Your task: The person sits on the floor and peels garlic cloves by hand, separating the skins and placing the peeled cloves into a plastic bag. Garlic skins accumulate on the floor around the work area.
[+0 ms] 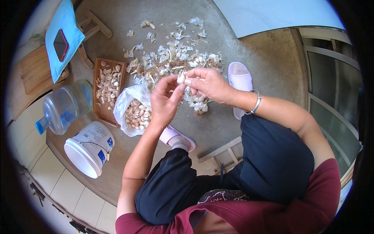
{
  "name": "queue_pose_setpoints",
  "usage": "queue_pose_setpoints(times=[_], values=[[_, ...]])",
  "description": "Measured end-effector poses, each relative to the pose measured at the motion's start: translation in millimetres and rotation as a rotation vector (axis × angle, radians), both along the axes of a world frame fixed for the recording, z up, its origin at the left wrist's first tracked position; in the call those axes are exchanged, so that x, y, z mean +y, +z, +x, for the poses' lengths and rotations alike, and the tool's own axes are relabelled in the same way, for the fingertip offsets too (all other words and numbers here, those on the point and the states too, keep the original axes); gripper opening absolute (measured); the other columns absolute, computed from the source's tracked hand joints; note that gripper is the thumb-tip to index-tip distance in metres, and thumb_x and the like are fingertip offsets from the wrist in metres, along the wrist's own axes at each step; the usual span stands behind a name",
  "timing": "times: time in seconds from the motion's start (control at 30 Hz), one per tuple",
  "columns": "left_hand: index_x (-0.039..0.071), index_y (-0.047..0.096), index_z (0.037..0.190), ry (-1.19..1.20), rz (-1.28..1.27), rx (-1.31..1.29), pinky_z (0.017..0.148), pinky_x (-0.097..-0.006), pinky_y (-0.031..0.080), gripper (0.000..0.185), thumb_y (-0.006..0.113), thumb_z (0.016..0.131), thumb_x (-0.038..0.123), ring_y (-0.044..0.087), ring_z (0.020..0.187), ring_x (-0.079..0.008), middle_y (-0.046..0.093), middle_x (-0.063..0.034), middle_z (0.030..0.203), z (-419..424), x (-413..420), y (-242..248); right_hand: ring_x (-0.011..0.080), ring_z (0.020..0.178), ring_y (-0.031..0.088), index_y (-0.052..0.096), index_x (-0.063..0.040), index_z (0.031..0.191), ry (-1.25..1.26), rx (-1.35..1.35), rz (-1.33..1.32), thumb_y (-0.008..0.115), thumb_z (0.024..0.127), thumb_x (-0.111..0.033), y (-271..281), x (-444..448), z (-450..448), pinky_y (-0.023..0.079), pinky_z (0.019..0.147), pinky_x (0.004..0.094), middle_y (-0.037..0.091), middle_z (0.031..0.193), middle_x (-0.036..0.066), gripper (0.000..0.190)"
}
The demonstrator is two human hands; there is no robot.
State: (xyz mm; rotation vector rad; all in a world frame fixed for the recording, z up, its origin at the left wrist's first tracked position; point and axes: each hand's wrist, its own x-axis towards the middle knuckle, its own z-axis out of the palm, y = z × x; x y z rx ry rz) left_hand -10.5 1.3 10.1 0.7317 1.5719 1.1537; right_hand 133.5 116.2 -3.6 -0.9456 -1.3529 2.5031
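Between my two hands, above the floor, is a piece of a garlic bulb [181,77]. My left hand [166,98] holds it from the left with thumb and fingers. On the other side, my right hand [209,84] pinches it between thumb and forefinger; the remaining fingers curl under and are partly hidden. Below lies a spread of garlic skins [163,58] with stalks and roots. A white plastic bag [119,112] full of separated garlic cloves [138,115] stands just left of my left wrist. Further left, a wooden tray [124,77] carries more loose cloves [108,82].
At left lie a large clear water bottle [68,102] and a white plastic bucket [95,140], near a blue cushion [65,17] bearing a phone [61,45]. My feet wear pink slippers [240,76]. A wooden stool [99,25] is at upper left; a glass-paned door [333,82] is at right.
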Motion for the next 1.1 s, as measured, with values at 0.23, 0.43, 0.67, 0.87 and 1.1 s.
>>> queue_pose_setpoints(times=[0.23, 0.43, 0.67, 0.87, 1.1], values=[[-0.001, 0.055, 0.121, -0.057, -0.032, -0.104, 0.06, -0.0224, 0.05, 0.032, 0.063, 0.092, 0.009, 0.06, 0.072, -0.0091, 0.063, -0.0045, 0.085, -3, -1, 11, 0.0026, 0.053, 0.046, 0.058, -0.001, 0.101, 0.125, -0.012, -0.207, 0.059, 0.096, -0.021, 7, 9, 2, 0.038, 0.047, 0.0164, 0.06, 0.074, 0.002, 0.021], [-0.002, 0.055, 0.119, 0.034, 0.008, -0.45, 0.066, -0.0253, 0.052, 0.027, 0.059, 0.095, 0.012, 0.064, 0.077, -0.014, 0.066, -0.0092, 0.091, -2, 1, 14, 0.0032, 0.053, 0.046, 0.055, -0.001, 0.099, 0.06, 0.104, -0.366, 0.054, 0.098, -0.024, 6, 7, 9, 0.037, 0.046, 0.0169, 0.059, 0.074, 0.003, 0.023], [0.001, 0.052, 0.11, 0.264, -0.053, -0.709, 0.068, -0.0301, 0.053, 0.022, 0.045, 0.091, 0.01, 0.063, 0.085, -0.0224, 0.061, -0.0137, 0.101, -20, -8, 5, 0.007, 0.057, 0.054, 0.056, 0.001, 0.107, -0.037, 0.105, -0.574, 0.051, 0.099, -0.023, 11, 11, 5, 0.044, 0.051, 0.0193, 0.062, 0.079, 0.006, 0.026], [-0.001, 0.057, 0.104, 0.47, -0.178, -0.203, 0.066, -0.0274, 0.05, 0.019, 0.051, 0.087, 0.002, 0.06, 0.074, -0.0171, 0.062, -0.0106, 0.091, -57, -45, -7, 0.0063, 0.058, 0.055, 0.059, -0.002, 0.105, 0.051, -0.064, -0.39, 0.052, 0.098, -0.023, -5, 12, 12, 0.044, 0.052, 0.0184, 0.063, 0.08, 0.004, 0.023], [0.001, 0.065, 0.103, 0.245, -0.428, 0.789, 0.072, -0.0311, 0.051, 0.021, 0.06, 0.09, 0.017, 0.061, 0.081, -0.0185, 0.065, -0.0082, 0.093, -88, -142, -50, 0.0107, 0.083, 0.057, 0.06, -0.006, 0.098, 0.006, -0.234, -0.393, 0.049, 0.099, -0.028, -21, 4, 19, 0.048, 0.069, 0.0257, 0.059, 0.093, 0.003, 0.025]])
